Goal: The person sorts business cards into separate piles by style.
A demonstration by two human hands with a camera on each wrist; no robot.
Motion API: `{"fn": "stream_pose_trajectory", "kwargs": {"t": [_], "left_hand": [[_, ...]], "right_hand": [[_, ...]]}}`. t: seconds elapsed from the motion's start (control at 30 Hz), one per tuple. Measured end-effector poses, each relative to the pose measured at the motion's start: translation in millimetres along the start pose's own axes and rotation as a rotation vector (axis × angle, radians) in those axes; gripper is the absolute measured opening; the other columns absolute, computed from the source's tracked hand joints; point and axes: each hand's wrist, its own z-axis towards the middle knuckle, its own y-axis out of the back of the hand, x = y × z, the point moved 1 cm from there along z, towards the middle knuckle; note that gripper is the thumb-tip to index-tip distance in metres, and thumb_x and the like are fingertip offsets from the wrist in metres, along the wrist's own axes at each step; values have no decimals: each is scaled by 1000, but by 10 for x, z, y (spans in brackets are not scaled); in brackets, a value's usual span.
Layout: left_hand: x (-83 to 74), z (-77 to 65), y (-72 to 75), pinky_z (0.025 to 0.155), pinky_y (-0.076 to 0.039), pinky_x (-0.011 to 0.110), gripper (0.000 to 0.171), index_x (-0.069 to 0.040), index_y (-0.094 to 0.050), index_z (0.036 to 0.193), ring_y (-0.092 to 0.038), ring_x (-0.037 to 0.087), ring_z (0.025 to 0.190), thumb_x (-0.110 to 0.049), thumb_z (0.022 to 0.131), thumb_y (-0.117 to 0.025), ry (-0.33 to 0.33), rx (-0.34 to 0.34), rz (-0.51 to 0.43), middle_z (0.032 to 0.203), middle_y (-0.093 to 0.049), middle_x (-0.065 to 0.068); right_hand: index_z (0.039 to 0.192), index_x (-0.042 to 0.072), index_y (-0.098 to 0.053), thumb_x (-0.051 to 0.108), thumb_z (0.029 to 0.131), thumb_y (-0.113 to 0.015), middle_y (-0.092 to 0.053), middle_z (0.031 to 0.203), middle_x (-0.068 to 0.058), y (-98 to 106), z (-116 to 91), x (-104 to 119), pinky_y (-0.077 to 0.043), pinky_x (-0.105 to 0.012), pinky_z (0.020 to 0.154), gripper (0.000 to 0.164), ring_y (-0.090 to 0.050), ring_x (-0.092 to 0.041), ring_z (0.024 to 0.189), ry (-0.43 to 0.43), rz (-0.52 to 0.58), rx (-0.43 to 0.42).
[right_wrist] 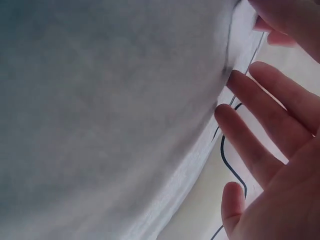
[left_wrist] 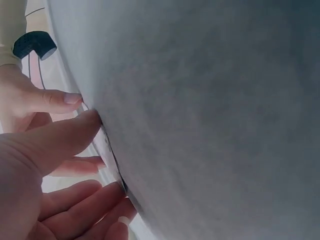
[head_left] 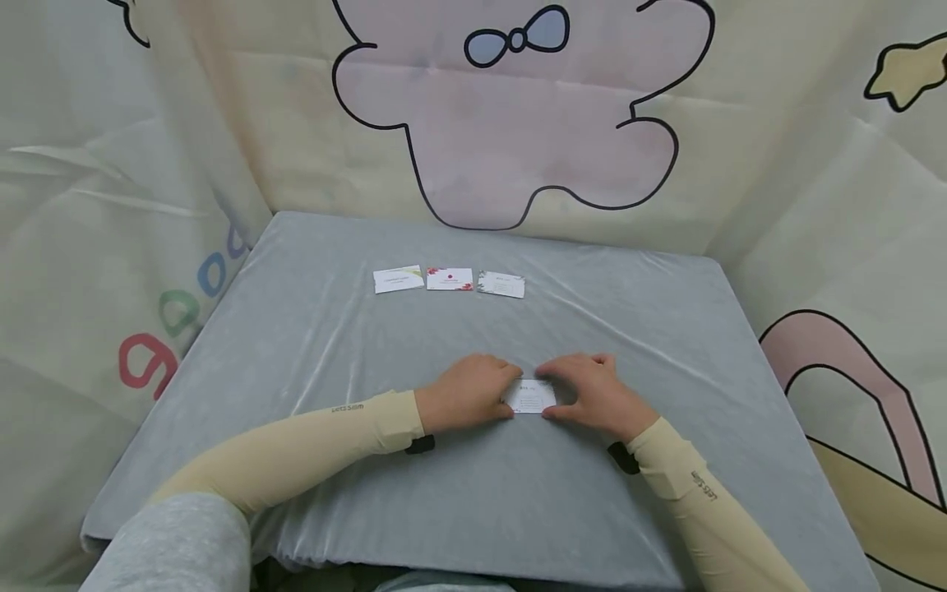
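Note:
A white business card (head_left: pixel 531 396) with small printed lines lies on the grey cloth between both hands. At its left end, my left hand (head_left: pixel 471 393) pinches it by the near and far edges. The left wrist view shows the card (left_wrist: pixel 114 156) edge-on between that thumb and the fingers. On the other end my right hand (head_left: pixel 592 395) holds it likewise, thumb at the near edge and fingertips at the far one. In the right wrist view the remaining fingers (right_wrist: pixel 270 115) are spread and fairly straight.
Farther back, three cards lie in a row: one with a yellow-green corner (head_left: pixel 398 279), one with red flowers (head_left: pixel 450 279), and one with grey-green leaves (head_left: pixel 501 284). Grey cloth covers the table (head_left: pixel 333 510). A printed curtain (head_left: pixel 296 148) encloses the back and sides.

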Motion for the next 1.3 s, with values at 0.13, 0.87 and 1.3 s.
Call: {"fn": "stream_pose_trajectory", "kwargs": {"t": [0.13,0.87,1.3], "left_hand": [[17,-7,-3,82,-54,33,43,-12,-67,120,-61,9,80,-36,86,-78,-6,-8,-13,97,-70,-5],[799,365,52,88,-53,39,51,-11,-61,131,-63,16,92,-28,84,-73,104,-45,-26,111,-70,1],[1445,972,215,105,-47,43,58,-11,-57,139,-61,22,119,-27,86,-76,190,-41,0,132,-65,5]], "right_hand": [[127,26,-68,41,75,-88,-68,125,8,-14,4,7,-24,-48,94,58,-59,-15,121,9,3,-2],[134,19,-64,39,81,-83,-70,126,3,7,811,-196,-37,-57,102,60,-62,-22,124,-41,-32,-39],[139,18,-59,32,87,-79,-61,141,-5,83,1589,-471,-31,-58,101,57,-55,-28,133,-237,39,-35]]}}
